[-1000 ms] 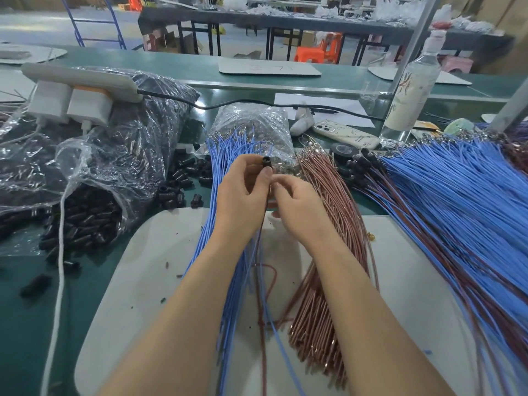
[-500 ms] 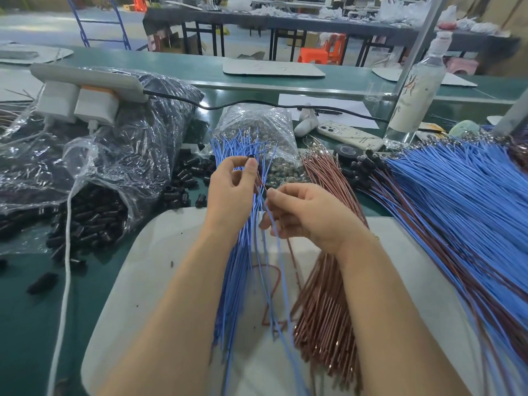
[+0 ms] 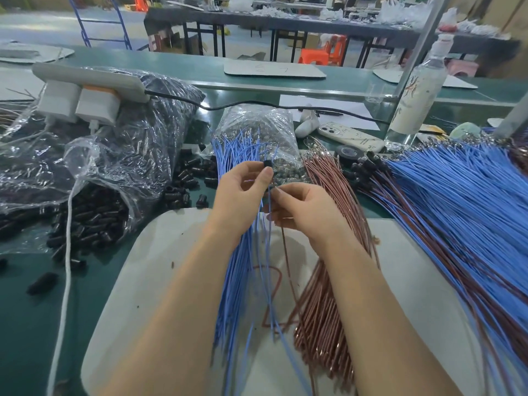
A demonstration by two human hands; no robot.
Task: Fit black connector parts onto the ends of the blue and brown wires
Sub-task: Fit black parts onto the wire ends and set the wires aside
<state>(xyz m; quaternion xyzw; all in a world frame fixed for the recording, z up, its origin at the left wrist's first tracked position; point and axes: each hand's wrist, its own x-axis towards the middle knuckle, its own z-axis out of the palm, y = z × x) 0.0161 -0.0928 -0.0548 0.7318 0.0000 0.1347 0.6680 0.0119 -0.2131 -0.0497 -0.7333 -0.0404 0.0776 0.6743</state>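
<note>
Green workbenches [image 3: 20, 324], wire bundles [image 3: 457, 195] and bagged connectors [image 3: 85, 221] mark a factory workshop

Your left hand [image 3: 243, 190] now holds the black connector [image 3: 267, 163] in plain sight between thumb and forefinger; half a second ago it was almost lost among the ends of the blue bundle [image 3: 237, 150]. Your right hand [image 3: 307, 212] has come back up from its nearer, lower place. Its fingertips [image 3: 276, 192] now pinch a single blue wire [image 3: 268, 247] just below the connector, close to your left thumb.
</note>
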